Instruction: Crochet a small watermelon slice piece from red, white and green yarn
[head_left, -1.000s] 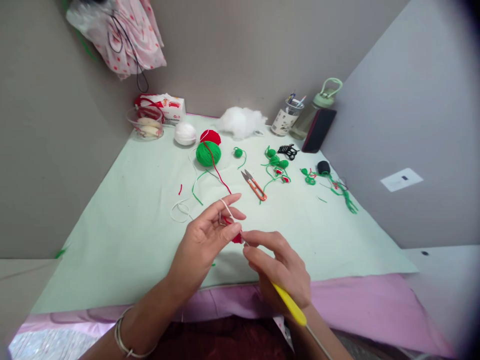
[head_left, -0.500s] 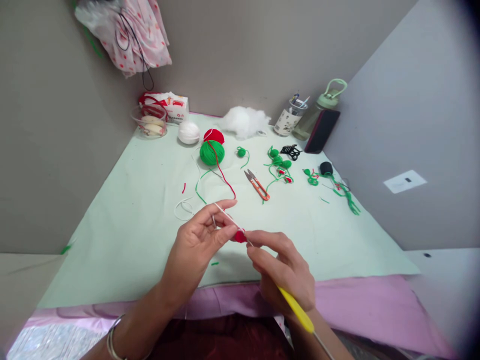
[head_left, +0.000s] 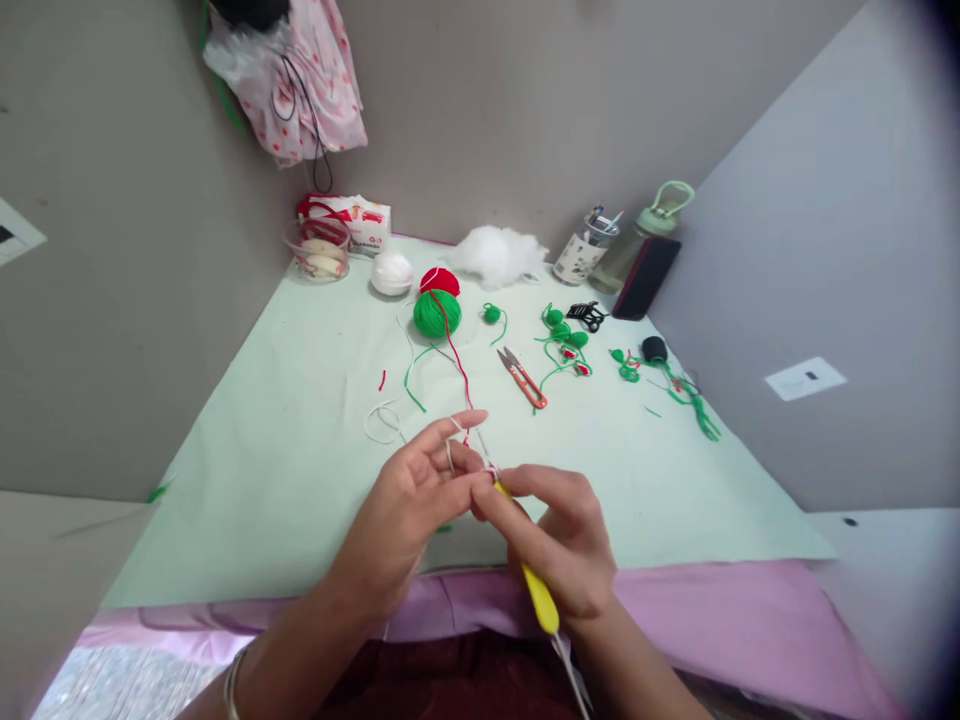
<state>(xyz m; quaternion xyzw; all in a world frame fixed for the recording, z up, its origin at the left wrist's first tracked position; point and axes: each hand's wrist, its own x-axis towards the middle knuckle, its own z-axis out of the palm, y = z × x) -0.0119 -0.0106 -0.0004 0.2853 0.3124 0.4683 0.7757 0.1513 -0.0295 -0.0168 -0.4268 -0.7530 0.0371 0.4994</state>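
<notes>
My left hand (head_left: 409,505) pinches a small crochet piece with white yarn looped over its forefinger. My right hand (head_left: 559,545) grips a yellow-handled crochet hook (head_left: 534,590), its tip pushed into the piece where the two hands meet. The small red piece is mostly hidden between my fingers. A red strand (head_left: 459,365) runs from the hands back to the red yarn ball (head_left: 440,279). A green yarn ball (head_left: 436,314) sits just in front of it.
On the pale green mat (head_left: 300,400) lie orange thread snips (head_left: 523,378), small green crocheted bits (head_left: 562,335), a white yarn ball (head_left: 391,273), white stuffing (head_left: 496,253), a glass bowl (head_left: 319,250), a tissue box (head_left: 356,220), a jar of pens (head_left: 586,245), a bottle (head_left: 637,235) and a dark phone (head_left: 641,278).
My right hand has slid forward, so the hook's tip has gone into the piece and the red bit is now covered by my fingers. The view has tilted slightly.
</notes>
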